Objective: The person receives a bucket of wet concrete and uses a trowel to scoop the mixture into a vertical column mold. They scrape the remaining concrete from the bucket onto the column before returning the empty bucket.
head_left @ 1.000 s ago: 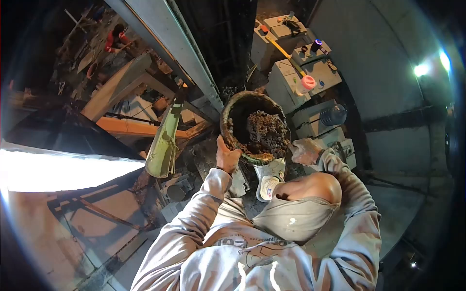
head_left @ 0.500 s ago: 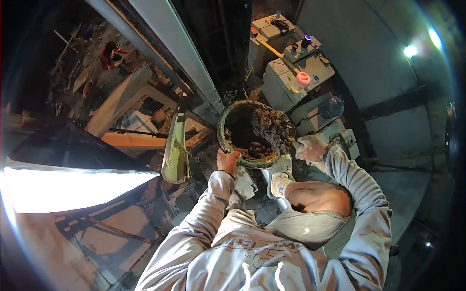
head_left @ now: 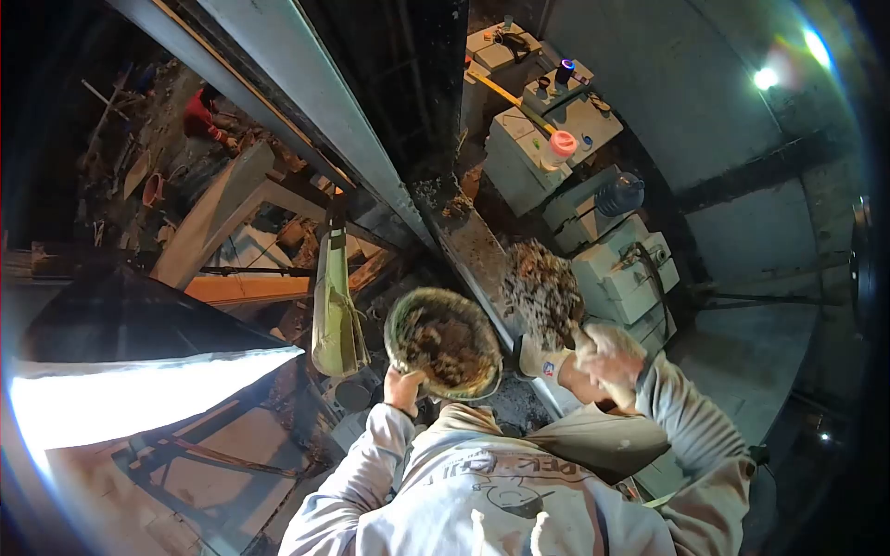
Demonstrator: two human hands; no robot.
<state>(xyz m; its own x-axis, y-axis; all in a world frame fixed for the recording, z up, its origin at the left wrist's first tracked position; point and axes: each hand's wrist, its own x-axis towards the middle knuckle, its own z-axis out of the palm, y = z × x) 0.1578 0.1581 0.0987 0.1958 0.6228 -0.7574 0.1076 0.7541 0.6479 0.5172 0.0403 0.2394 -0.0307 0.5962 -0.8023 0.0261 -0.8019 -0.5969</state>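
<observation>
My left hand [head_left: 404, 390] is closed on the near rim of a round, mortar-crusted bucket [head_left: 393, 326], which tilts over my lap. Wet, lumpy brown-grey mortar [head_left: 449, 350] lies inside the bucket. To the right, my right hand [head_left: 610, 361] is closed around the handle end of a trowel, its blade hidden under a heaped load of mortar [head_left: 542, 289]. That load is apart from the bucket, above my foot and beside a narrow mortar-streaked ledge [head_left: 477, 250].
Pale blocks [head_left: 607, 278] are stacked at the right, with a jug [head_left: 619, 195], a pink-lidded container [head_left: 560, 148] and a yellow level [head_left: 496, 88]. A metal post [head_left: 315, 83] slants overhead. A bright lamp [head_left: 139, 394] glares left. Another person [head_left: 201, 119] in red crouches below left.
The mortar-loaded trowel has come out of the bucket, now right of it. My left hand has drawn the bucket nearer and left. The person in red has shifted.
</observation>
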